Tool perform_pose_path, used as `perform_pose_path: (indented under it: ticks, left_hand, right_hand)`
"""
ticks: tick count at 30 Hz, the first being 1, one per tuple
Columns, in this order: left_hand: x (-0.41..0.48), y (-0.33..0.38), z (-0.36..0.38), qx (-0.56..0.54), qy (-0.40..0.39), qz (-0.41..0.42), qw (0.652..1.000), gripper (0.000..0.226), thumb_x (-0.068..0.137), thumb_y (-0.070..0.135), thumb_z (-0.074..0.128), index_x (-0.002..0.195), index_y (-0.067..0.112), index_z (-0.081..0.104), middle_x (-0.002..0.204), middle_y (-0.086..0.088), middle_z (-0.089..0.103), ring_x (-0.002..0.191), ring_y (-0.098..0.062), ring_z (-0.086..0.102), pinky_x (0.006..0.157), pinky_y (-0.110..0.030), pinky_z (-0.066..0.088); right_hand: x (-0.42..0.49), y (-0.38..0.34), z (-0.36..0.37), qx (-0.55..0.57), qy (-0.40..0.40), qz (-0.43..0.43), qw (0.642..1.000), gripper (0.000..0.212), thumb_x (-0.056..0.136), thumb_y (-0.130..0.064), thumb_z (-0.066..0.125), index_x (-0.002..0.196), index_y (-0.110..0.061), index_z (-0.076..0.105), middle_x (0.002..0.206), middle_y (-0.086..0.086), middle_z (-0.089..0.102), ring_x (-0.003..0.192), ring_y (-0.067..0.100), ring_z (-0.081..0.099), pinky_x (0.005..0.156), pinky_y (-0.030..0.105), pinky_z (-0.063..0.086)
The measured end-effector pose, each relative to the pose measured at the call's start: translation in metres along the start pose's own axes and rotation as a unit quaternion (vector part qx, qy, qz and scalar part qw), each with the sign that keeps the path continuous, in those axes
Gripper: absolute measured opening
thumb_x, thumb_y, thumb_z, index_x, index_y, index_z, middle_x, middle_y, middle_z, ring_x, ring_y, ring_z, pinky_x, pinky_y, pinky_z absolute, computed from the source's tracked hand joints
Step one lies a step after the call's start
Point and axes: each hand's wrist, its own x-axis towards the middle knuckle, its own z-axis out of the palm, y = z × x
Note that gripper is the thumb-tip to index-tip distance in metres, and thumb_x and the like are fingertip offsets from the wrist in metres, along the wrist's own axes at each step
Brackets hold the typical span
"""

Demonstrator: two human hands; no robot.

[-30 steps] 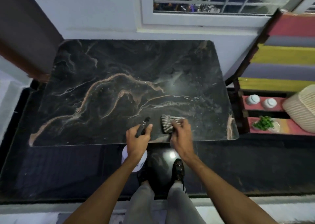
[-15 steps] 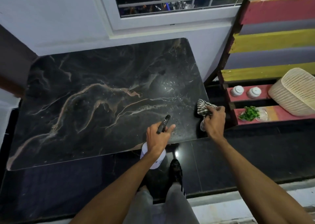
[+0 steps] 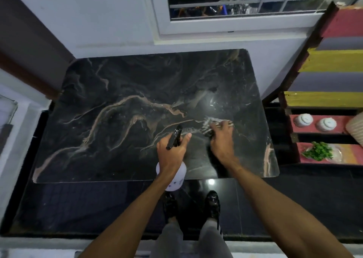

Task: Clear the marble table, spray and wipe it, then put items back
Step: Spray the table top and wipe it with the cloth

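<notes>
The black marble table (image 3: 121, 124) with tan veins lies bare below me. My left hand (image 3: 171, 151) grips a spray bottle (image 3: 173, 179) with a white body and a black trigger head, held over the table's near edge. My right hand (image 3: 222, 140) presses a striped cloth (image 3: 208, 125) flat on the marble, right of centre; the cloth is blurred and mostly under my fingers.
To the right stands a striped, coloured shelf unit (image 3: 334, 61) holding two white lidded pots (image 3: 304, 119), green herbs on a clear plate (image 3: 318, 151) and a cream woven basket (image 3: 356, 128). A window (image 3: 235, 2) is behind the table. My black shoes (image 3: 212, 202) stand on the dark glossy floor.
My right hand moved the cloth from the table's right edge back onto the marble, toward the centre. The left hand with the bottle stayed near the front edge. The camera shifted.
</notes>
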Motion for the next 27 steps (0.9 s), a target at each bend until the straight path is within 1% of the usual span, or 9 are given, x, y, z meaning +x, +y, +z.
perform_pose_path:
  ticks: [3,6,7,12,16,17,20,22,27]
  left_hand:
    - [0.019,0.0,-0.019,0.006,0.01,0.017,1.0,0.044,0.09,0.025,0.081,0.066,-0.006,0.06,0.061,-0.02,0.064,0.063,-0.04,0.063,0.071,-0.051,0.056]
    - [0.039,-0.007,-0.042,0.002,0.039,0.024,0.999,0.045,0.09,0.024,0.081,0.066,-0.007,0.059,0.06,-0.022,0.063,0.06,-0.041,0.062,0.067,-0.049,0.054]
    - [0.044,-0.01,-0.049,0.005,0.048,0.025,0.999,0.045,0.09,0.024,0.081,0.065,-0.006,0.059,0.059,-0.021,0.062,0.059,-0.04,0.061,0.065,-0.048,0.053]
    - [0.063,-0.021,-0.075,0.02,0.052,0.037,0.998,0.041,0.09,0.019,0.082,0.058,0.016,0.056,0.052,0.007,0.057,0.052,-0.015,0.055,0.057,-0.03,0.047]
    - [0.075,-0.039,-0.097,0.02,0.067,0.038,0.997,0.04,0.089,0.025,0.082,0.064,0.002,0.06,0.056,-0.009,0.061,0.056,-0.03,0.06,0.061,-0.043,0.052]
    - [0.074,-0.043,-0.101,0.018,0.067,0.034,0.997,0.04,0.089,0.026,0.082,0.064,0.003,0.061,0.057,-0.01,0.062,0.057,-0.03,0.061,0.061,-0.044,0.053]
    - [0.065,-0.046,-0.105,0.001,0.055,0.025,0.998,0.036,0.09,0.027,0.081,0.068,0.004,0.064,0.06,-0.009,0.064,0.061,-0.031,0.063,0.065,-0.046,0.055]
    - [0.059,-0.046,-0.101,-0.011,0.04,0.017,0.999,0.038,0.09,0.028,0.081,0.067,0.004,0.063,0.061,-0.01,0.064,0.063,-0.031,0.062,0.068,-0.045,0.055]
    - [0.031,-0.037,-0.076,-0.021,-0.003,0.013,1.0,0.044,0.09,0.03,0.079,0.061,0.008,0.054,0.054,-0.005,0.055,0.055,-0.028,0.053,0.06,-0.035,0.047]
  right_hand:
    - [0.007,-0.014,0.013,-0.003,-0.044,-0.11,0.993,0.056,0.09,-0.001,0.05,0.141,-0.021,0.058,0.132,0.012,0.043,0.12,0.029,0.041,0.103,0.04,0.042]
    - [0.046,-0.025,0.015,0.039,0.026,0.067,0.997,0.053,0.088,0.004,0.049,0.135,-0.015,0.062,0.135,0.016,0.042,0.124,0.036,0.042,0.109,0.04,0.04]
    - [0.046,-0.04,0.022,0.035,0.023,0.07,0.997,0.052,0.089,0.003,0.05,0.136,-0.017,0.061,0.136,0.015,0.041,0.125,0.035,0.041,0.111,0.043,0.042]
    - [0.021,-0.108,0.074,-0.002,-0.117,-0.223,0.968,0.06,0.091,-0.001,0.05,0.143,-0.03,0.055,0.135,0.008,0.043,0.122,0.028,0.041,0.095,0.042,0.052]
    - [0.062,-0.113,0.072,0.007,-0.022,-0.01,1.0,0.061,0.089,0.002,0.048,0.143,-0.024,0.054,0.138,0.012,0.04,0.124,0.034,0.041,0.105,0.048,0.048]
    - [0.053,-0.124,0.075,0.005,-0.027,-0.02,0.999,0.062,0.088,0.003,0.047,0.144,-0.025,0.052,0.139,0.012,0.039,0.125,0.036,0.041,0.105,0.05,0.048]
    - [-0.005,-0.146,0.096,-0.007,-0.123,-0.211,0.97,0.064,0.089,-0.002,0.05,0.144,-0.033,0.051,0.14,0.009,0.042,0.124,0.032,0.042,0.096,0.045,0.052]
    - [-0.031,-0.125,0.095,-0.012,-0.132,-0.251,0.959,0.061,0.088,-0.004,0.056,0.142,-0.033,0.056,0.144,0.008,0.043,0.127,0.031,0.042,0.097,0.043,0.051]
    - [-0.033,-0.027,0.036,0.0,0.019,0.085,0.996,0.058,0.089,0.002,0.05,0.141,-0.02,0.059,0.143,0.015,0.039,0.126,0.036,0.042,0.107,0.045,0.046]
